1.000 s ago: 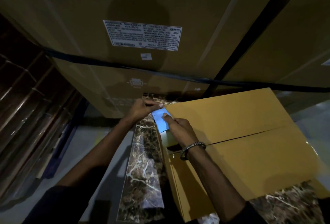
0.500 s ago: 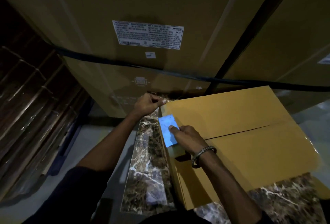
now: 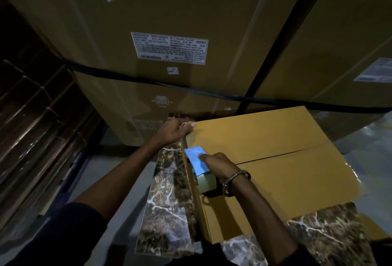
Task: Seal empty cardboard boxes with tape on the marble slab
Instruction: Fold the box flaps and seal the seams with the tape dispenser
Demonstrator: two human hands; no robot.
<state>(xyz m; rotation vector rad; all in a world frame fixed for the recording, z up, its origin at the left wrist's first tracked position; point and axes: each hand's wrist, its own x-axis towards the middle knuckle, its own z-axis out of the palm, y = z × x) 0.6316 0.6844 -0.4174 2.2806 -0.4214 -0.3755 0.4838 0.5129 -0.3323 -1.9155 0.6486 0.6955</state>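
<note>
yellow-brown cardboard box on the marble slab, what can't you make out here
- Yellow-brown cardboard box, head view: near end hidden by the right forearm.
- Clear tape roll: mostly under the right hand.
- White printed label: text too small.
- Left hand: fingertips blurred at the corner.

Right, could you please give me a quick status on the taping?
Left hand pinning the cardboard box corner. Right hand gripping the tape dispenser along the left edge. Centre seam untaped. Nothing in the way.

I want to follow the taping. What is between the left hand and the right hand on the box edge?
In the head view, between the left hand and right hand lies the blue dispenser plate, along the cardboard box edge.
</note>
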